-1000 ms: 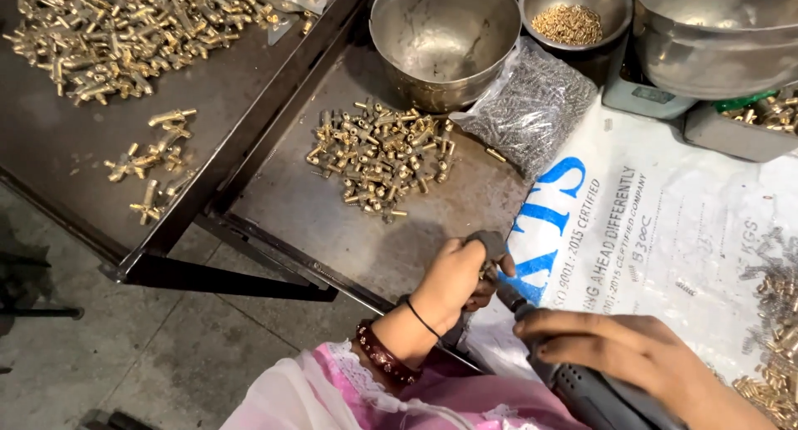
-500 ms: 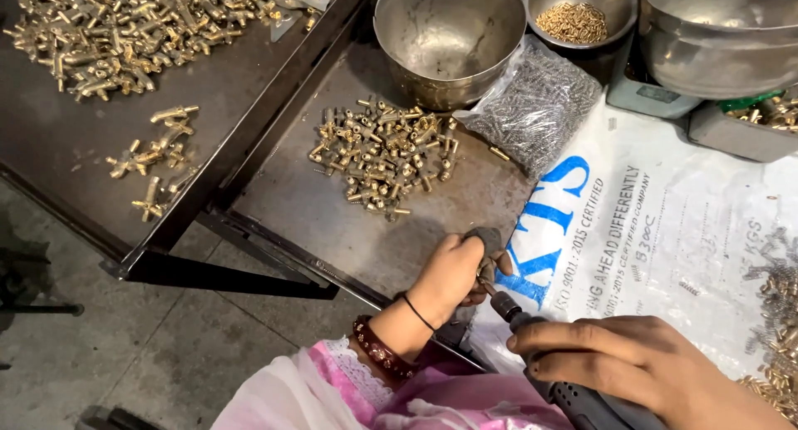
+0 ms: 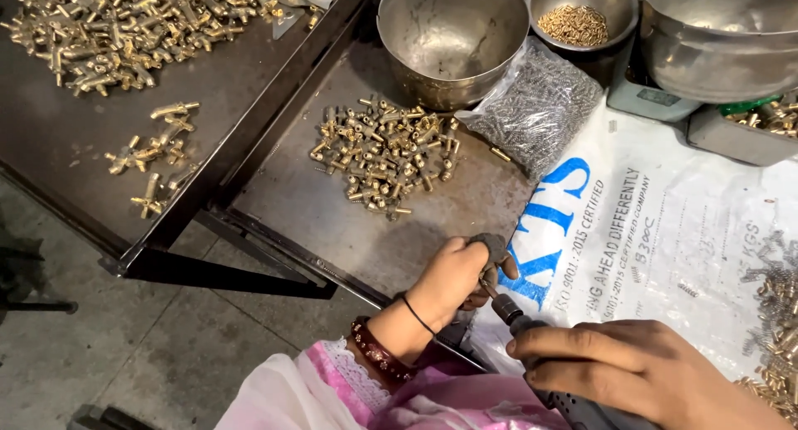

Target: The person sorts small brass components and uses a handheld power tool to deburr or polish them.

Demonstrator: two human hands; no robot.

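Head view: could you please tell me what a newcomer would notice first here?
Heaps of brass fittings glint on the dark tray, with a bigger pile at upper left. Below, the left hand pinches a small part against the power tool held by the right hand.

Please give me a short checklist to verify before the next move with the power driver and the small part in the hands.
1. Left hand grips the small part: ok, though the part is mostly hidden.
2. Right hand holds the grey power driver: ok.
3. Driver tip meets the part squarely: cannot tell.
4. Pile of small brass fittings lies apart from both hands: ok.
5. Empty round steel bowl stands upright: ok.
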